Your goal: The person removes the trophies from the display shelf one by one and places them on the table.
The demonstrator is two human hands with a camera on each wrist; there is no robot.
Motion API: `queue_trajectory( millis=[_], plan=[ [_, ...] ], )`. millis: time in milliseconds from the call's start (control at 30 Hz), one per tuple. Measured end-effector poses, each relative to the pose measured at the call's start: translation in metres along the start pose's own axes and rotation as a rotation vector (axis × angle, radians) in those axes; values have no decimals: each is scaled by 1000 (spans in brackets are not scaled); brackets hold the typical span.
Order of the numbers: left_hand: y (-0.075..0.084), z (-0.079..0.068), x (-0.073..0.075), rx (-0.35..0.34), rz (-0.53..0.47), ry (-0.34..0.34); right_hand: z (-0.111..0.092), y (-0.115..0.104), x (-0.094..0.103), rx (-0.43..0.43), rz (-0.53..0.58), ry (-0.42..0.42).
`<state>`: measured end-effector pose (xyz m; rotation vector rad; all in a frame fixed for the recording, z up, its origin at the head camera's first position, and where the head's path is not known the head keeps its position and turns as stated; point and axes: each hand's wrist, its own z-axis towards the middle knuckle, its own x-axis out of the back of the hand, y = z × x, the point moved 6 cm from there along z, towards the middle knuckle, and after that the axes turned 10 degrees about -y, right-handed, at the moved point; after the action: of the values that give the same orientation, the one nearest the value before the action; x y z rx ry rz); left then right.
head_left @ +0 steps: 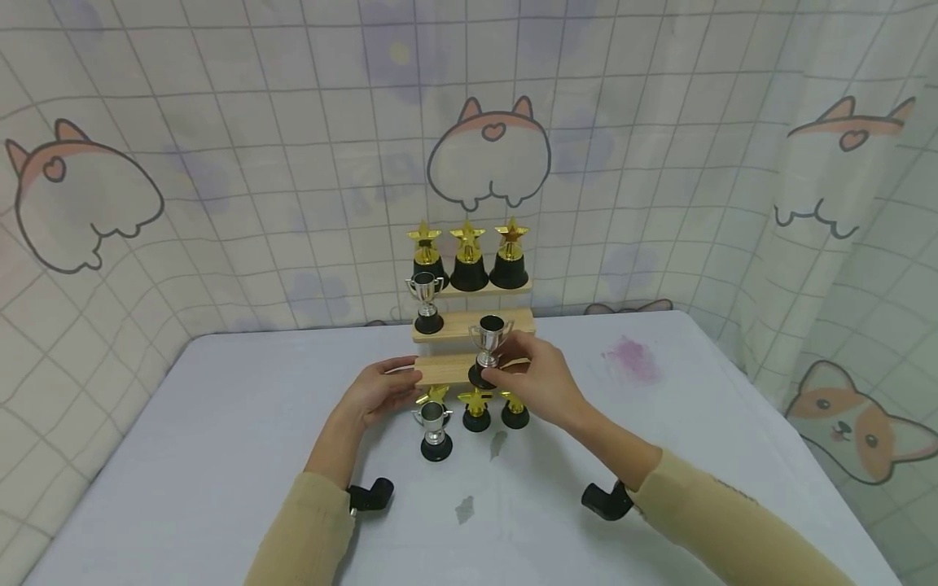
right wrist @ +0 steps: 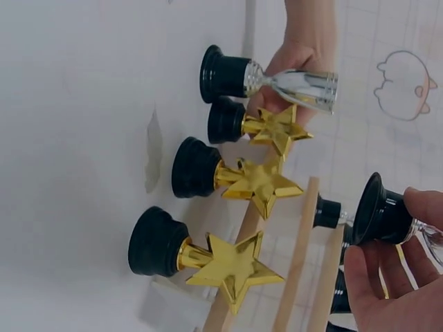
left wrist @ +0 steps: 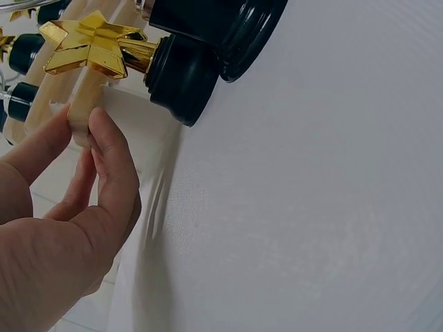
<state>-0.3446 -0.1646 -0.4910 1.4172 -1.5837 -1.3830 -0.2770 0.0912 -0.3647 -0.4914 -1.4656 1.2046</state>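
My right hand point(head_left: 542, 378) holds a small silver cup trophy point(head_left: 489, 335) by its black base, in front of a wooden tiered stand. In the right wrist view, that trophy's black base point(right wrist: 384, 211) appears raised off the stand, between thumb and fingers. My left hand point(head_left: 377, 392) pinches the left end of the stand's lowest step point(head_left: 442, 371). Another silver cup trophy point(head_left: 427, 303) stands at the left of the middle step point(head_left: 472, 324). Gold star trophies point(head_left: 469, 256) line the top step.
On the white table point(head_left: 249, 456), a silver cup trophy point(head_left: 436, 435) and gold star trophies point(head_left: 476, 413) stand upright just before the stand. A patterned curtain point(head_left: 293, 163) hangs behind. Each wrist carries a black camera mount point(head_left: 372, 494).
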Motion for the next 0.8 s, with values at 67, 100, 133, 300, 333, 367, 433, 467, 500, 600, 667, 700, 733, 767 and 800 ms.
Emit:
queue_trajectory(
  millis=[67, 100, 133, 300, 333, 367, 433, 467, 500, 600, 667, 700, 733, 767, 800],
  plan=[
    [-1, 0, 0, 3, -3, 0, -3, -1, -2, 0, 4, -6],
    [-1, 0, 0, 6, -7, 3, -4, -1, -3, 5, 10, -11],
    [-1, 0, 0, 5, -5, 1, -6, -1, -4, 7, 11, -16],
    [0, 1, 0, 1, 2, 3, -10, -3, -9, 38, 5, -29],
    [1, 0, 0, -1, 6, 2, -11, -3, -10, 43, 0, -29],
    [1, 0, 1, -1, 8, 1, -12, -4, -11, 48, -4, -28],
    [1, 0, 0, 0, 11, 0, -13, -3, -13, 58, -18, -28],
    [1, 0, 0, 3, 13, 2, -14, -2, -14, 60, -25, -27],
    [1, -1, 0, 5, 13, 5, -15, -1, -15, 62, -30, -26],
    [1, -1, 1, 8, 15, 9, -17, 1, -18, 56, -43, -22],
    [1, 0, 2, 6, 12, 8, -18, 2, -19, 48, -36, -22],
    [0, 0, 2, 3, 11, 4, -19, 3, -20, 44, -30, -23],
    [0, 1, 2, -3, 11, -2, -20, 4, -20, 38, -23, -26],
    [0, 1, 1, -8, 8, -7, -21, 4, -21, 35, -18, -30],
    [0, 1, 1, -14, 4, -13, -22, 5, -22, 33, -12, -33]
  ],
)
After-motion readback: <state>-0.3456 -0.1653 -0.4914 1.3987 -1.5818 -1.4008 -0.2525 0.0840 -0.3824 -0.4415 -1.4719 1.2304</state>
